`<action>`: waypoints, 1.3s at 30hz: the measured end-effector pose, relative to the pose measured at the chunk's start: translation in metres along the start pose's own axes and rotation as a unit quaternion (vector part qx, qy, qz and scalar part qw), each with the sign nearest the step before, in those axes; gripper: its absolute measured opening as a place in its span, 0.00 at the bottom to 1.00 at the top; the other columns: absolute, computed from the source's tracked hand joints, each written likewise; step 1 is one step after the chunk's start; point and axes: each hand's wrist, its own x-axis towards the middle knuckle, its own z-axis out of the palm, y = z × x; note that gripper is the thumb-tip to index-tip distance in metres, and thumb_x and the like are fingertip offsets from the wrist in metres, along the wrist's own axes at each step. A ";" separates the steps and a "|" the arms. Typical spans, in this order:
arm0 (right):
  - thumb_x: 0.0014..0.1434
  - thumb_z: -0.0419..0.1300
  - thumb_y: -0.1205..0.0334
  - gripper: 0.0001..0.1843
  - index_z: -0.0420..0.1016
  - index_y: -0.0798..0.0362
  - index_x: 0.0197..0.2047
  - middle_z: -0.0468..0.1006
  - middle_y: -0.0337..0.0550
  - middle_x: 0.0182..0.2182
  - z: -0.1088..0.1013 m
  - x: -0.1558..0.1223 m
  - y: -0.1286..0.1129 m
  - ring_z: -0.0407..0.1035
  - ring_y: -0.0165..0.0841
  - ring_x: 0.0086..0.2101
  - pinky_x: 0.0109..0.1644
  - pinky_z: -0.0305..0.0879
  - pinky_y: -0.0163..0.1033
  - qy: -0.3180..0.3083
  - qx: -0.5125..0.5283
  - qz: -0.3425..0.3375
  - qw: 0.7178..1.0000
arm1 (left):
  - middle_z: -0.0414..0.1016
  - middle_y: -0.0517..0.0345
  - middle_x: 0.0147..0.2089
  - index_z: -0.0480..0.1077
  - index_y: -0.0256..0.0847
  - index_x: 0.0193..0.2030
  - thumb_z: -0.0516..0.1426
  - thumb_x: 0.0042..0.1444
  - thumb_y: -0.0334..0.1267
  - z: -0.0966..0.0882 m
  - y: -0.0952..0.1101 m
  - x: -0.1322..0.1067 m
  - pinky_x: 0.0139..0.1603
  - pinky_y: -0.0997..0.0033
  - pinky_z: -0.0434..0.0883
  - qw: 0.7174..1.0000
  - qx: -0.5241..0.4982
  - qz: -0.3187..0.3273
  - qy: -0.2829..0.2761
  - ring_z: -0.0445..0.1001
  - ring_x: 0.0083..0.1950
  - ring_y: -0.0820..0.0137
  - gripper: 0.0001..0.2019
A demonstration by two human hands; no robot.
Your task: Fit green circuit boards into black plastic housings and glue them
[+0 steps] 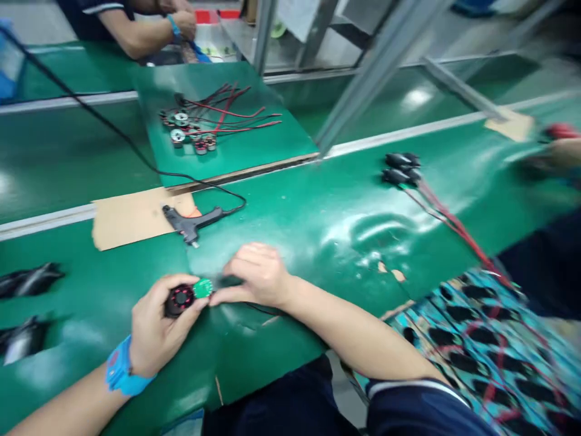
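My left hand [157, 327], with a blue band at the wrist, is closed around a small round black motor [178, 299] with red-pink windings showing. A small round green circuit board [203, 288] sits against the motor's edge, between my thumb and fingers. Just to the right, my right hand [259, 277] is closed in a pinch beside the board. From under its palm a thin dark wire [261, 309] trails right; the fingertips are somewhat blurred. Beyond both hands, a black glue gun [193, 224] lies partly on a piece of cardboard [129, 219].
Several motors [193, 130] with red and black wires lie on a raised green board. Black wired units [402, 169] rest at right, near a tray [481, 345] of similar parts. Dark wrapped pieces [29, 281] lie left. Co-workers' arms [140, 33] show at top left and far right.
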 end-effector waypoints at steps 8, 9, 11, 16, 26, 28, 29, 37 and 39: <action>0.64 0.54 0.69 0.24 0.68 0.59 0.63 0.75 0.57 0.56 0.006 0.061 0.039 0.66 0.45 0.56 0.60 0.59 0.49 -0.132 -0.186 0.015 0.974 | 0.80 0.57 0.36 0.70 0.43 0.46 0.59 0.64 0.46 -0.005 -0.012 0.009 0.35 0.72 0.76 0.999 0.002 0.015 0.031 0.80 0.34 0.69 0.10; 0.63 0.53 0.72 0.26 0.67 0.61 0.64 0.75 0.58 0.56 0.013 0.067 0.043 0.66 0.45 0.55 0.61 0.59 0.49 -0.150 -0.200 0.015 0.968 | 0.80 0.57 0.36 0.70 0.42 0.46 0.59 0.64 0.46 -0.005 -0.012 0.010 0.35 0.72 0.76 0.999 0.000 0.014 0.032 0.80 0.34 0.69 0.10; 0.62 0.50 0.74 0.28 0.66 0.61 0.65 0.76 0.58 0.51 0.024 0.072 0.051 0.67 0.45 0.52 0.58 0.60 0.48 -0.164 -0.215 0.011 0.963 | 0.80 0.57 0.36 0.70 0.42 0.46 0.59 0.64 0.45 -0.006 -0.014 0.011 0.35 0.72 0.76 0.999 -0.003 0.012 0.033 0.80 0.34 0.69 0.10; 0.61 0.50 0.72 0.26 0.68 0.59 0.62 0.77 0.55 0.44 0.020 0.063 0.051 0.67 0.45 0.44 0.49 0.62 0.47 -0.152 -0.219 -0.001 0.964 | 0.79 0.58 0.35 0.70 0.42 0.46 0.59 0.64 0.48 -0.005 -0.020 0.011 0.34 0.72 0.75 0.998 0.007 0.033 0.055 0.79 0.32 0.70 0.12; 0.52 0.70 0.55 0.30 0.69 0.48 0.57 0.71 0.33 0.27 -0.044 0.009 0.019 0.66 0.30 0.24 0.29 0.63 0.37 0.084 -0.052 0.147 0.984 | 0.80 0.57 0.35 0.70 0.41 0.47 0.61 0.63 0.49 0.001 -0.028 0.010 0.33 0.70 0.72 0.992 0.050 0.083 0.079 0.77 0.32 0.70 0.14; 0.54 0.69 0.57 0.25 0.71 0.47 0.55 0.71 0.32 0.25 -0.046 0.006 0.011 0.64 0.28 0.21 0.27 0.61 0.36 0.084 -0.058 0.151 0.983 | 0.80 0.58 0.34 0.70 0.41 0.47 0.61 0.63 0.49 0.001 -0.029 0.010 0.33 0.69 0.71 0.991 0.060 0.092 0.077 0.77 0.32 0.71 0.14; 0.55 0.68 0.57 0.23 0.73 0.48 0.53 0.70 0.32 0.24 -0.047 0.006 0.008 0.63 0.27 0.20 0.27 0.60 0.36 0.083 -0.064 0.150 0.983 | 0.80 0.59 0.34 0.70 0.41 0.47 0.61 0.63 0.49 0.000 -0.029 0.010 0.32 0.69 0.70 0.990 0.067 0.098 0.076 0.76 0.31 0.71 0.14; 0.58 0.69 0.61 0.16 0.77 0.46 0.50 0.69 0.33 0.23 -0.043 0.011 -0.003 0.63 0.28 0.21 0.30 0.63 0.37 0.084 -0.133 0.107 0.982 | 0.79 0.60 0.32 0.69 0.40 0.47 0.61 0.64 0.47 -0.001 -0.026 0.013 0.28 0.69 0.65 0.983 0.092 0.137 0.075 0.75 0.29 0.72 0.13; 0.59 0.67 0.63 0.14 0.78 0.46 0.50 0.67 0.33 0.22 -0.043 0.011 -0.003 0.63 0.28 0.21 0.31 0.63 0.37 0.079 -0.144 0.096 0.982 | 0.79 0.60 0.32 0.69 0.40 0.47 0.61 0.64 0.46 0.000 -0.025 0.014 0.29 0.69 0.66 0.984 0.090 0.135 0.076 0.75 0.30 0.72 0.13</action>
